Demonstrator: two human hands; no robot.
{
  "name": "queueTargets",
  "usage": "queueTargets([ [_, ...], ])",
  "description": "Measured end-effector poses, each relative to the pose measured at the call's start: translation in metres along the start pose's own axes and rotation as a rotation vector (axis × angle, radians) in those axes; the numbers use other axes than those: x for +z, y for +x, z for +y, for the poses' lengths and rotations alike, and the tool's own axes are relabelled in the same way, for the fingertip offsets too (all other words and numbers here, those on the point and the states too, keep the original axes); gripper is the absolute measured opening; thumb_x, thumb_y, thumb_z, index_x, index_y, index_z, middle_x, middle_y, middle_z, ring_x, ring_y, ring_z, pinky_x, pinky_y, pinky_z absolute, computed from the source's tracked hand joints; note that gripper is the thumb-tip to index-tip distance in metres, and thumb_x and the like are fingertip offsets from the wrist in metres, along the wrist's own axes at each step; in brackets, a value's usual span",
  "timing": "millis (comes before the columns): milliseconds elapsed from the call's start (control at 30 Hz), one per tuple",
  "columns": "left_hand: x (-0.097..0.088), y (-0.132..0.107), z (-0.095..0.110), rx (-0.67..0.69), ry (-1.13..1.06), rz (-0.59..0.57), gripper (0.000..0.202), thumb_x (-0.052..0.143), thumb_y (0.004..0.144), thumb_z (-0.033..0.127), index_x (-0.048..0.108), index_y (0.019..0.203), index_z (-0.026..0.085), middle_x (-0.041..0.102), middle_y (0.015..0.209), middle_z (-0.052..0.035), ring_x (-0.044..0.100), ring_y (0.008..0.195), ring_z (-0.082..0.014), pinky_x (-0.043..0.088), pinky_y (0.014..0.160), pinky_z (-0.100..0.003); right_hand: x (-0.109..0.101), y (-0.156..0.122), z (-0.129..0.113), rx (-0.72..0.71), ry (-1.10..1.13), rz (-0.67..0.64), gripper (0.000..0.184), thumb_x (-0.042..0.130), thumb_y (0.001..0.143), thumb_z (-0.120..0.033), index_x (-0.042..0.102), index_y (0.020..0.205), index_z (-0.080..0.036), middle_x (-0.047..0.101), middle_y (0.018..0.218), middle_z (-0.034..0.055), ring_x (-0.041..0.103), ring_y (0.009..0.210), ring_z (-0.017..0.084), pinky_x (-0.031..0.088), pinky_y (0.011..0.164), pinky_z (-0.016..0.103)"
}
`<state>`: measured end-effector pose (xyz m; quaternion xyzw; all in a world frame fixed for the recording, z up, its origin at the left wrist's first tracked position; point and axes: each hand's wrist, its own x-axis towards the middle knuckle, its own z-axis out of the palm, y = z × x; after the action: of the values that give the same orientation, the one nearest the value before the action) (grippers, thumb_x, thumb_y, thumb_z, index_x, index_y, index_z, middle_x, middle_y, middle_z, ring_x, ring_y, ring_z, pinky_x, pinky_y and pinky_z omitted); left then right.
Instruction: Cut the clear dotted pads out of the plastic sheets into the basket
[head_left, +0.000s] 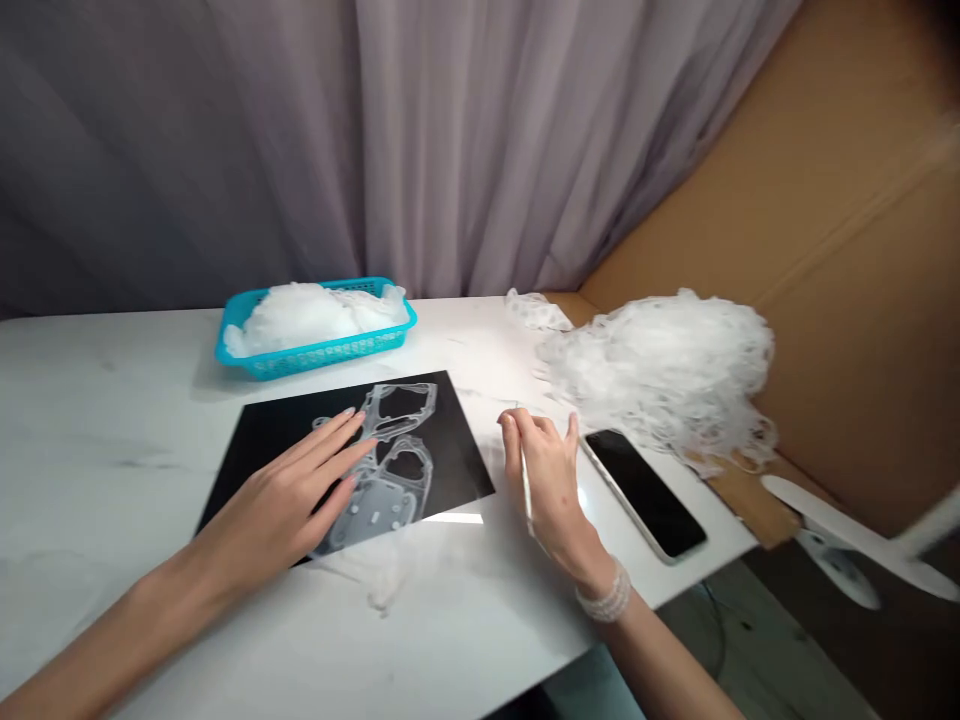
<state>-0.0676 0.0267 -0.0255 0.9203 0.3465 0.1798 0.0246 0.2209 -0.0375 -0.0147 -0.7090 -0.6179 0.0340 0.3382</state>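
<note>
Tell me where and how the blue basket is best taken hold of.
Probably by its two short ends, coming in from left and right and hooking under the rim. The blue basket sits upright on the table, its rim flaring outward, while the white heap rises above the rim, so a grip from above would likely meet the heap first.
</note>
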Motion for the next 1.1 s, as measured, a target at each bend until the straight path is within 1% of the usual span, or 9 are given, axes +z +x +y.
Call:
queueTargets([
  [100,0.006,-0.004,-0.003,0.042,0.044,-0.015,0.048,0.039,0.102,0.038,0.045,0.148,0.028,0.032,0.162,0.0025,0.031,0.149,-0.0217,0.033,0.121,-0.046,-0.017,-0.008,0.025,0.094,-0.168,0.016,0.035,0.024,0.105,-0.036,0.049,0.084,-0.023,0.059,0.077,0.0041,0.057,0.085,0.027,0.023,0.102,0.076],
  [167,0.010,-0.004,-0.007,0.041,0.080,-0.023,0.048,0.038,0.102,0.038,0.042,0.149,0.033,0.029,0.163,0.0061,0.031,0.149,-0.0208,0.035,0.120,-0.046,-0.027,-0.010,0.037,0.134,-0.171,0.007,0.033,0.025,0.105,-0.037,0.048,0.085,-0.024,0.058,0.077,0.0052,0.057,0.082,0.027,0.040,0.093,0.065],
  [233,0.015,-0.004,-0.012,0.037,0.110,-0.027,0.048,0.038,0.102,0.040,0.039,0.150,0.038,0.028,0.163,0.0091,0.031,0.149,-0.0199,0.036,0.119,-0.046,-0.032,-0.008,0.040,0.155,-0.195,0.033,0.032,0.026,0.105,-0.036,0.047,0.085,-0.024,0.058,0.077,0.0053,0.056,0.079,0.027,0.046,0.085,0.054],
  [400,0.025,-0.003,-0.020,-0.040,0.088,-0.096,0.051,0.038,0.100,0.050,0.037,0.150,0.039,0.040,0.156,0.0056,0.039,0.143,-0.0222,0.039,0.115,-0.047,-0.024,0.008,0.015,0.099,-0.227,0.055,0.031,0.027,0.106,-0.032,0.047,0.084,-0.023,0.062,0.081,0.0044,0.057,0.083,0.024,0.038,0.097,0.052],
  [633,0.043,0.020,-0.049,-0.128,0.004,-0.180,0.046,0.043,0.096,0.057,0.069,0.112,0.022,0.054,0.139,-0.0079,0.048,0.132,-0.0300,0.041,0.110,-0.045,0.024,0.018,-0.035,-0.413,-0.111,-0.278,0.025,0.042,0.103,-0.041,0.052,0.095,-0.020,0.067,0.086,0.0058,0.056,0.081,0.022,0.041,0.073,0.033],
  [733,0.045,0.029,-0.059,-0.096,-0.017,-0.109,0.040,0.046,0.096,0.053,0.070,0.103,0.022,0.055,0.137,-0.0062,0.051,0.129,-0.0295,0.043,0.109,-0.044,0.042,0.018,-0.036,-0.450,-0.124,-0.354,0.022,0.055,0.096,-0.040,0.053,0.101,-0.019,0.066,0.088,0.0077,0.056,0.083,0.025,0.040,0.067,0.032],
  [833,0.043,0.035,-0.060,-0.070,0.016,-0.047,0.033,0.046,0.099,0.047,0.067,0.107,0.023,0.055,0.138,-0.0044,0.053,0.127,-0.0276,0.045,0.107,-0.042,0.050,0.018,-0.029,-0.494,-0.078,-0.362,0.008,0.053,0.092,-0.021,0.053,0.100,-0.020,0.065,0.093,0.0070,0.055,0.081,0.023,0.040,0.066,0.031],
  [967,0.038,0.050,-0.059,-0.081,0.101,-0.007,0.029,0.042,0.102,0.042,0.061,0.113,0.023,0.055,0.136,-0.0043,0.056,0.124,-0.0259,0.046,0.106,-0.043,0.051,0.028,-0.022,-0.486,0.014,-0.394,0.019,0.048,0.082,-0.008,0.052,0.094,-0.022,0.062,0.088,0.0035,0.054,0.076,0.021,0.038,0.062,0.029],
  [1100,0.034,0.083,-0.055,-0.112,0.174,0.069,0.034,0.037,0.103,0.042,0.060,0.115,0.020,0.058,0.132,-0.0055,0.057,0.123,-0.0271,0.047,0.105,-0.044,0.049,0.050,-0.013,-0.365,0.042,-0.288,0.019,0.045,0.084,-0.008,0.051,0.095,-0.022,0.061,0.089,0.0034,0.054,0.078,0.020,0.037,0.065,0.028],
])
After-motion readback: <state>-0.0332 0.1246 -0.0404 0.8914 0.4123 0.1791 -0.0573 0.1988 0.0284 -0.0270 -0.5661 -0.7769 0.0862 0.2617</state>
